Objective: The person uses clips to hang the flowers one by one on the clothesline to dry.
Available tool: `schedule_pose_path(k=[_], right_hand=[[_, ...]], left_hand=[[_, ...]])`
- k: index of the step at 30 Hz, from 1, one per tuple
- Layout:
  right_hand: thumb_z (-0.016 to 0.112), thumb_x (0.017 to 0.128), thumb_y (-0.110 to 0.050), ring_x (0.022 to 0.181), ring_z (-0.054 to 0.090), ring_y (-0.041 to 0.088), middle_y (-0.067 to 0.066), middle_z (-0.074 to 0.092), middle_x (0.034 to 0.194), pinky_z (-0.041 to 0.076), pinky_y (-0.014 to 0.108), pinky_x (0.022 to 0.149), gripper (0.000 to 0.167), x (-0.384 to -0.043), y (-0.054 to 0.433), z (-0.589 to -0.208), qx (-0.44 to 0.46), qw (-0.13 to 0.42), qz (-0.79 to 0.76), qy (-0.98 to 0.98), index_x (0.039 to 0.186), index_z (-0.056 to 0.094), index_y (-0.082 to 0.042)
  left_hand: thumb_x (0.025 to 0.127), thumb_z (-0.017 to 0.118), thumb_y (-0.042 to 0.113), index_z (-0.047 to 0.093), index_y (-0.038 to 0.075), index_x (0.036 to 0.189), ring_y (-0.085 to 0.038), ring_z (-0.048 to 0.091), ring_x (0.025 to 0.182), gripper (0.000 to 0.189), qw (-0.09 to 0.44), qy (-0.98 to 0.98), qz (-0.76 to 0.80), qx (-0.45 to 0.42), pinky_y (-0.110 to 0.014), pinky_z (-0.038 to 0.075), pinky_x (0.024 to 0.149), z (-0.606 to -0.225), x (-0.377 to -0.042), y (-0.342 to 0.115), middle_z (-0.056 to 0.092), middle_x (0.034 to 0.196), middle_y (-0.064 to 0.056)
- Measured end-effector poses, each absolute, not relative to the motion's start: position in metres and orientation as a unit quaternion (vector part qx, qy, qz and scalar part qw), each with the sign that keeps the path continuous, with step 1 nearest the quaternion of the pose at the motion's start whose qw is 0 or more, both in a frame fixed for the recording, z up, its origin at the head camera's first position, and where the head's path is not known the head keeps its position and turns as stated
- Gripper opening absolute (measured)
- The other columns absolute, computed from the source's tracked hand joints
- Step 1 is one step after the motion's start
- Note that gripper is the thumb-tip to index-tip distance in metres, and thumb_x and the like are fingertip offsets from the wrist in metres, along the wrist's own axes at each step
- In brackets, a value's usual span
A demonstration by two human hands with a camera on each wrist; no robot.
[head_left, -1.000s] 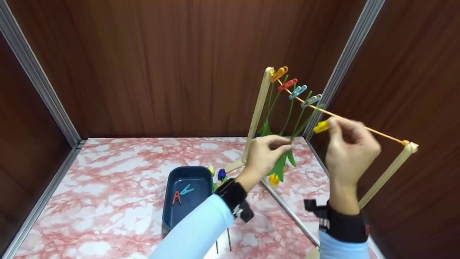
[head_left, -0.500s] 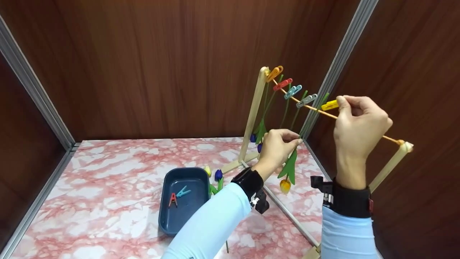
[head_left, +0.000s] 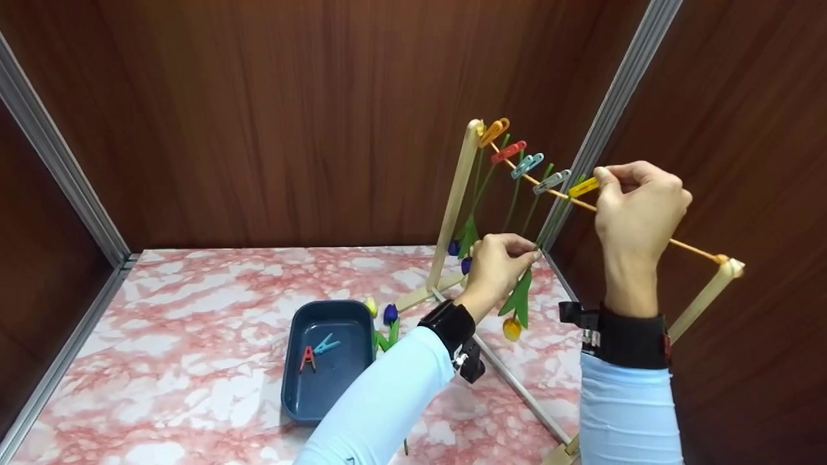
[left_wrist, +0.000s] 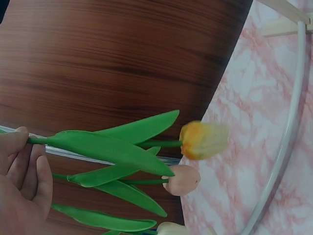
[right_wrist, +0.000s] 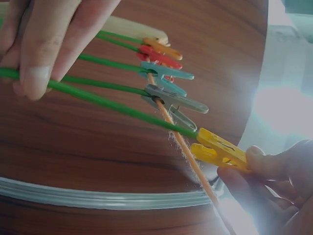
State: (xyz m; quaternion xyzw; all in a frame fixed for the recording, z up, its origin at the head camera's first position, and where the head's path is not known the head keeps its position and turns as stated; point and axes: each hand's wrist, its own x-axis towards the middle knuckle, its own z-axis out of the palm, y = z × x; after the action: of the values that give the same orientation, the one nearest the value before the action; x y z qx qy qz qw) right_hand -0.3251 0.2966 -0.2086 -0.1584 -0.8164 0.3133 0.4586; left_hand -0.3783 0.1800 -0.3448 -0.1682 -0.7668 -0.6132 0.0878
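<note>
My left hand [head_left: 497,265] pinches the green stem of a yellow artificial tulip [head_left: 512,329], which hangs bloom down; its bloom and leaves fill the middle of the left wrist view. Between thumb and fingers my right hand [head_left: 643,213] holds a yellow clothespin [right_wrist: 220,149] at the orange string [head_left: 694,248]. The stem's upper end crosses the string and meets the clothespin's mouth in the right wrist view. Whether the clothespin bites stem or string, I cannot tell. Beside it, grey [head_left: 551,182], light blue [head_left: 527,166], red [head_left: 508,152] and orange [head_left: 494,132] clothespins hang other tulips.
Wooden posts [head_left: 455,206] carry the string, with a pale bar [head_left: 517,381] along the base. A dark blue basin [head_left: 291,368] holds a red clothespin [head_left: 307,359] and a blue clothespin [head_left: 327,344]. Beside it lie a blue tulip [head_left: 391,314] and a pale yellow tulip [head_left: 370,306], partly behind my left sleeve.
My right hand has risen with the yellow clothespin from below the string, then moved left onto the stem's top. My left hand has shifted slightly right with the tulip.
</note>
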Motion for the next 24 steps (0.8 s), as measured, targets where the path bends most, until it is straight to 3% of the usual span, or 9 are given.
schedule_pose_path(k=[8, 14, 17, 20, 24], right_hand=[[0.079, 0.100, -0.029, 0.069, 0.050, -0.008, 0.016, 0.085, 0.104, 0.038, 0.014, 0.066, 0.023, -0.335, 0.298, -0.213, -0.149, 0.428, 0.309, -0.836, 0.110, 0.087, -0.010], [0.077, 0.101, -0.030, 0.098, 0.075, 0.026, 0.017, 0.084, 0.113, 0.039, 0.012, 0.065, 0.029, -0.334, 0.299, -0.214, -0.146, 0.385, 0.307, -0.858, 0.117, 0.085, -0.007], [0.076, 0.101, -0.032, 0.109, 0.075, 0.032, 0.017, 0.083, 0.117, 0.039, 0.012, 0.064, 0.033, -0.331, 0.300, -0.212, -0.143, 0.364, 0.312, -0.866, 0.121, 0.083, -0.006], [0.076, 0.102, -0.033, 0.114, 0.074, 0.034, 0.018, 0.082, 0.122, 0.040, 0.009, 0.062, 0.037, -0.331, 0.301, -0.209, -0.139, 0.341, 0.313, -0.876, 0.125, 0.082, -0.006], [0.077, 0.102, -0.031, 0.112, 0.074, 0.034, 0.019, 0.082, 0.121, 0.039, 0.007, 0.059, 0.034, -0.330, 0.302, -0.207, -0.130, 0.335, 0.301, -0.883, 0.122, 0.082, -0.005]], left_hand=[[0.095, 0.086, 0.016, 0.087, 0.013, 0.102, -0.007, 0.077, 0.087, 0.009, 0.081, -0.769, -0.613, -0.161, -0.013, 0.054, 0.077, -0.346, -0.381, 0.182, 0.087, 0.099, -0.002], [0.094, 0.086, 0.017, 0.087, 0.012, 0.105, -0.008, 0.079, 0.090, 0.011, 0.082, -0.767, -0.614, -0.166, -0.020, 0.049, 0.098, -0.352, -0.382, 0.184, 0.087, 0.099, 0.000], [0.095, 0.085, 0.015, 0.086, 0.010, 0.107, -0.008, 0.079, 0.091, 0.013, 0.080, -0.763, -0.617, -0.174, -0.017, 0.050, 0.096, -0.353, -0.383, 0.186, 0.087, 0.101, -0.002], [0.095, 0.084, 0.013, 0.086, 0.008, 0.108, -0.009, 0.080, 0.092, 0.014, 0.081, -0.760, -0.619, -0.180, -0.014, 0.056, 0.084, -0.354, -0.384, 0.188, 0.087, 0.102, -0.004], [0.095, 0.085, 0.012, 0.086, 0.008, 0.108, -0.010, 0.080, 0.092, 0.013, 0.081, -0.757, -0.623, -0.179, -0.011, 0.056, 0.079, -0.355, -0.385, 0.192, 0.087, 0.103, -0.005]])
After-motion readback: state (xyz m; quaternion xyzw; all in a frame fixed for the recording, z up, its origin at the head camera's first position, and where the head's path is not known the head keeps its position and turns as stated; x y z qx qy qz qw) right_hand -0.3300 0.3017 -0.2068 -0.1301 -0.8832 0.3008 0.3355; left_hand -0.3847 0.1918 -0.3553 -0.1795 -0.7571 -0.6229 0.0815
